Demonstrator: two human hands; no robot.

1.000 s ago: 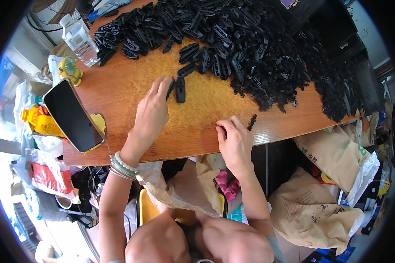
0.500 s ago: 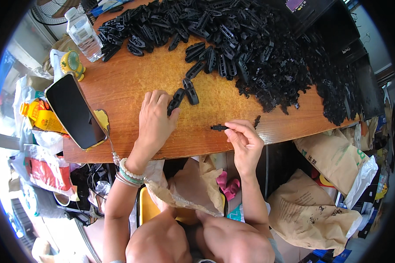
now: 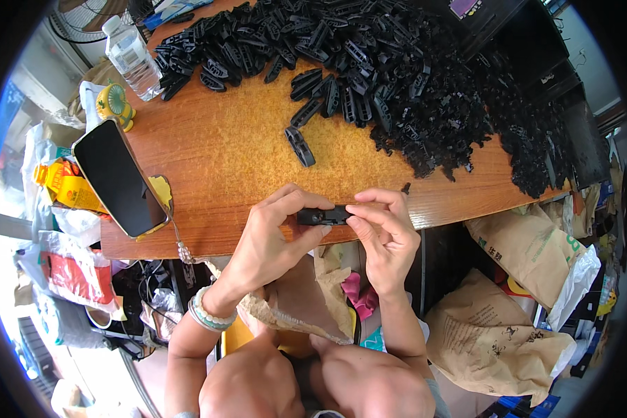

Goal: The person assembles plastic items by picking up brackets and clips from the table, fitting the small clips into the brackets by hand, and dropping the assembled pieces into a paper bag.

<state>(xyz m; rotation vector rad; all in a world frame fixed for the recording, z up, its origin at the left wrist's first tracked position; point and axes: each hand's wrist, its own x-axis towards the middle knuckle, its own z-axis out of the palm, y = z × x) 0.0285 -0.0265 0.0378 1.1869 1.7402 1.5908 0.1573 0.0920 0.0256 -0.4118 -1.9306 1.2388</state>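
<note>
Just above the front edge of the wooden table, my left hand (image 3: 272,233) pinches a long black plastic housing (image 3: 316,217) between thumb and fingers. The housing lies level, its recessed side facing up. My right hand (image 3: 386,240) has its thumb and fingertips closed at the housing's right end, on a small black plastic part (image 3: 343,215) that touches the housing. The fingertips partly cover this part, so how far it sits inside is hidden. Beyond my hands, another black housing (image 3: 299,146) lies alone on the table.
A heap of black housings (image 3: 258,45) fills the table's far side, with a pile of small black parts (image 3: 439,132) to its right. At left are a phone (image 3: 118,177), a yellow-green toy-like fan (image 3: 115,104) and a water bottle (image 3: 132,59). Paper bags (image 3: 494,334) stand at lower right.
My left hand has picked up a black housing from the table and brought it nearer and to the right. The small part in my right hand now meets the housing.
</note>
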